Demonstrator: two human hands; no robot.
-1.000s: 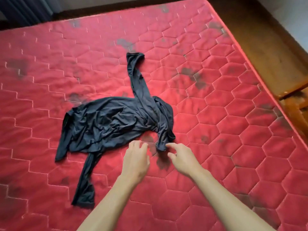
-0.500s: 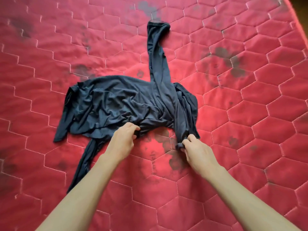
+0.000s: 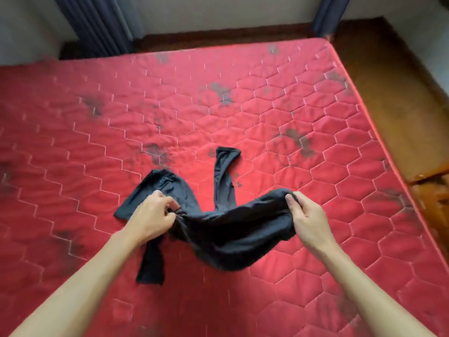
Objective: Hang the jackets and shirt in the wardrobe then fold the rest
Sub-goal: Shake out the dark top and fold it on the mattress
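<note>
A dark long-sleeved top (image 3: 230, 229) hangs between my two hands above the red quilted mattress (image 3: 243, 105). My left hand (image 3: 151, 215) pinches one part of its edge and my right hand (image 3: 305, 216) pinches another, so the cloth sags in a loop between them. One sleeve trails away from me on the mattress, the other droops toward me below my left wrist. A further flap lies flat behind my left hand.
The mattress ends at the right in a wooden bed frame (image 3: 388, 105) and wooden floor. Dark blue curtains (image 3: 97, 23) hang against the wall behind the bed, with another strip of curtain (image 3: 328, 15) at the back right.
Both hands took hold of the top's near edge, then lifted it off the mattress and pulled apart. The view has tilted up, showing the far wall and curtains.
</note>
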